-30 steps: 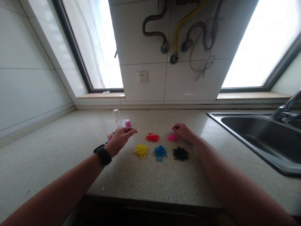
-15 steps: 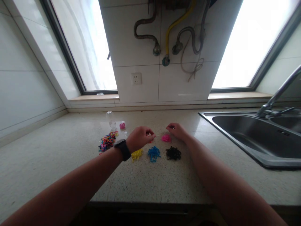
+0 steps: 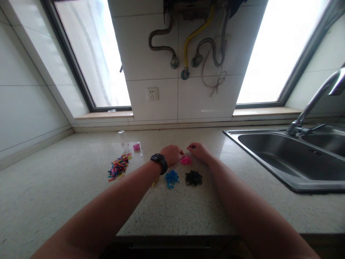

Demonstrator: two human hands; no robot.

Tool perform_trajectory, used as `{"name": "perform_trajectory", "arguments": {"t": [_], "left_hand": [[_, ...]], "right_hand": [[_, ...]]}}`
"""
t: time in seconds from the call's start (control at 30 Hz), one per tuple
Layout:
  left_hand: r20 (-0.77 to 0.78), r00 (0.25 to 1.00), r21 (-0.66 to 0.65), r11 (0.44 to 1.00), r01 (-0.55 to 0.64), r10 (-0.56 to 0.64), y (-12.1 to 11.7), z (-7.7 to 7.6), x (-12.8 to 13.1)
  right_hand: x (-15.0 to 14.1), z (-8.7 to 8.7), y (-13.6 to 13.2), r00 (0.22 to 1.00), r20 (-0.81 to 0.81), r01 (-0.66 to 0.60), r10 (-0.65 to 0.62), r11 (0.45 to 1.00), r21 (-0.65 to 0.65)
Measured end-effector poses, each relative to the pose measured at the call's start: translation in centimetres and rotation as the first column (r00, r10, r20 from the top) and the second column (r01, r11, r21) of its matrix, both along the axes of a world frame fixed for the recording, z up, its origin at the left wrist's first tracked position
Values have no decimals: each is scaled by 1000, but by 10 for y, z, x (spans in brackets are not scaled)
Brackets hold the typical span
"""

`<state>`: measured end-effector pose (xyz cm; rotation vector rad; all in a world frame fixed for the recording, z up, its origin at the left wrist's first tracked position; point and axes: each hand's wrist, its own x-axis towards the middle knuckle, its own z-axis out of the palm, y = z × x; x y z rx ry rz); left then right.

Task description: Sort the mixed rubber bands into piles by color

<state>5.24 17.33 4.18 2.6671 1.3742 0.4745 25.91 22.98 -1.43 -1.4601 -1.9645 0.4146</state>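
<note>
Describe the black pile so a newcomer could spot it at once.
Start at the steel sink on the picture's right and go left across the right forearm. Just beyond it lies the black pile, nearer the camera than the pink pile. Its all-black color sets it apart from the blue pile on its left.

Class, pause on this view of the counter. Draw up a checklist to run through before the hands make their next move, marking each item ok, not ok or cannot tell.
1. Blue pile and black pile apart: ok, a gap shows between them.
2. Yellow pile in full view: not ok, the left forearm hides most of it.
3. Mixed pile clear of both hands: ok.
4. Left hand off the pink pile: cannot tell, its fingertips are right at the edge.
5. Right hand off the black pile: ok.
6. Left fingertips free: cannot tell, too small to see.
</note>
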Motion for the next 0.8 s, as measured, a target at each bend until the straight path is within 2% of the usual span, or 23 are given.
{"name": "perform_trajectory", "arguments": {"t": [0.1, 0.17, 0.3, 0.37, 0.47, 0.57, 0.67, 0.8], "left_hand": [[30, 999, 9, 1000, 28, -28, -6, 5, -8], [60, 997, 23, 999, 45, -46, -18, 11, -15], [117, 989, 38, 995, 91, -95, -69, 22, -31], [152, 970, 4, 981, 194, -192, -103, 21, -39], [139, 934, -51, 940, 339, -329, -151, 9, -52], [132, 893, -95, 891, 444, -431, -182, -9, -63], [106, 866, -73, 865, 496, -488, -193, -25, -69], [69, 828, 28, 831, 556, -556, -188, -39, -69]], "right_hand": [[0, 0, 1, 1000, -10, -1, 1, 1000, 3], [0, -1, 2, 1000, -17, 2, -2, 1000, 6], [1, -4, 4, 1000, -15, 1, -1, 1000, -1], [1, -4, 5, 1000, -15, -7, 7, 1000, 0], [2, -4, 4, 1000, -12, -23, 23, 1000, -1], [1, -3, 2, 999, 4, -33, 33, 999, -10], [0, -2, 1, 999, 5, -39, 39, 999, -5], [-2, 1, -2, 999, -9, -31, 31, 999, 37]]}}
